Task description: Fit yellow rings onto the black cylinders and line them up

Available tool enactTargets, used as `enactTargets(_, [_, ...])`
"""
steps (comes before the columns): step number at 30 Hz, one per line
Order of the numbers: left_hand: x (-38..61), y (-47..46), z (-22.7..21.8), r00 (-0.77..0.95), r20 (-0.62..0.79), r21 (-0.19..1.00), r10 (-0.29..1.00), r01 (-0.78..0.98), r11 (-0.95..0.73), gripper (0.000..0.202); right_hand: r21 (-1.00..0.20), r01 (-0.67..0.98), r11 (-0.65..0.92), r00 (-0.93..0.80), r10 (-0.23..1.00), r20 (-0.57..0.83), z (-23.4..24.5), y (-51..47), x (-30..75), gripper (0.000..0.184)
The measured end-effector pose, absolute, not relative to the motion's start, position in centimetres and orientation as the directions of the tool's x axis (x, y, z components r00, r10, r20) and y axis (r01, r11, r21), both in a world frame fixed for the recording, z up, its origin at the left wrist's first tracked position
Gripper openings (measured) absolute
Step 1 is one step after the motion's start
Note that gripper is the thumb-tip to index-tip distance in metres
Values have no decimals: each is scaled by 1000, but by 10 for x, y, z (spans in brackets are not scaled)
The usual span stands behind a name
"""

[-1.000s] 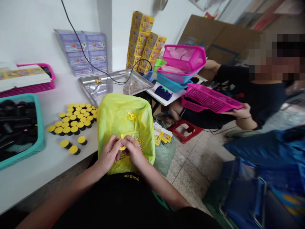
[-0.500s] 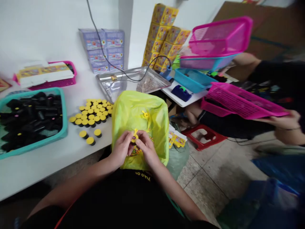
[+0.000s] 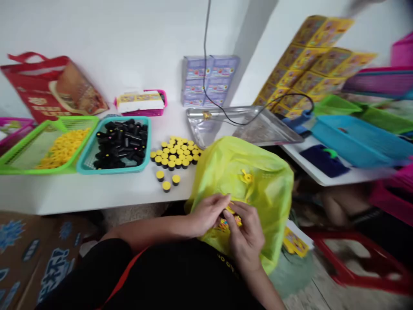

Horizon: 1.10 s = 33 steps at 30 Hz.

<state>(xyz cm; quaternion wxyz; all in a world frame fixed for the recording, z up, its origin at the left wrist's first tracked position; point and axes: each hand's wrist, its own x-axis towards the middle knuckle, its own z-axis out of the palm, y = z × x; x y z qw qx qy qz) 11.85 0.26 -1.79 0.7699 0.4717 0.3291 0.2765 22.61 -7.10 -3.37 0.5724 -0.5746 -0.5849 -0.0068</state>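
Showing your left hand [image 3: 208, 214] and right hand [image 3: 245, 238] drawn together low in the centre of the frame, over a yellow-green plastic bag [image 3: 271, 194]. Both hands are mostly closed, fingers curled inward around a small yellow plastic piece [image 3: 230, 209]; your fingers hide most of it, so its exact shape and the precise grip cannot be made out. Just below it, a patch of multicoloured beads [image 3: 226, 224] shows at the bag, partly covered by your hands. A second yellow plastic piece [image 3: 247, 176] lies on the bag, above and apart from your hands.

Left of the bag, on the white table [image 3: 97, 202], yellow-capped black cylinders [image 3: 174, 155] stand packed in a group, with three standing slightly nearer the front edge. Further left, black cylinders [image 3: 119, 144] fill a teal basket [image 3: 114, 169], and loose yellow parts [image 3: 63, 144] lie in a green basket [image 3: 48, 166]. These batches show work finished and work remaining only in part; the exact counts cannot be told. Toward the upper right, a steel tray [image 3: 226, 110] sits behind the bag, below stacked yellow boxes [image 3: 309, 56].
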Motion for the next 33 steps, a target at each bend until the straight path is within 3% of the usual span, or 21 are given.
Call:
enactTargets(4, [117,2,-21,647,-192,913,738,-159,376,56,-593,721,359,271,641,718,-36,-68,227,13])
enactTargets(7, [108,3,-13,692,-156,931,705,-135,338,56,-627,695,351,297,655,695,-31,-71,227,10])
enactTargets(11, [91,15,8,875,-131,913,466,-76,400,62,-781,526,336,452,668,592,-19,-74,225,14])
enactTargets(14, [80,25,13,935,-154,888,320,-11,459,67,-795,455,402,389,713,583,-10,-74,220,12])
enactTargets(16, [70,30,12,916,-165,894,366,-18,448,66,-800,437,411,315,763,564,-9,-73,218,14])
enactTargets(18, [54,33,9,841,-137,921,524,-87,380,62,-852,404,332,339,811,477,-13,-72,218,21])
enactTargets(21, [18,39,2,567,11,988,824,-132,78,49,-955,285,86,481,848,220,-25,-71,223,33])
enactTargets(23, [-10,47,-9,317,142,988,938,9,-152,40,-984,174,-46,544,837,58,-35,-69,228,39])
enactTargets(25, [-34,57,-26,109,233,943,966,219,-252,33,-989,95,-111,562,826,-39,-45,-67,230,43])
enactTargets(27, [-48,68,-45,-14,274,882,962,403,-245,28,-987,74,-144,538,839,-82,-52,-64,229,46])
enactTargets(30, [-52,81,-67,-26,270,793,962,573,-207,26,-980,104,-168,473,875,-100,-54,-61,224,47])
enactTargets(33, [-45,86,-73,12,255,760,967,615,-208,24,-978,126,-167,446,890,-94,-51,-59,221,48])
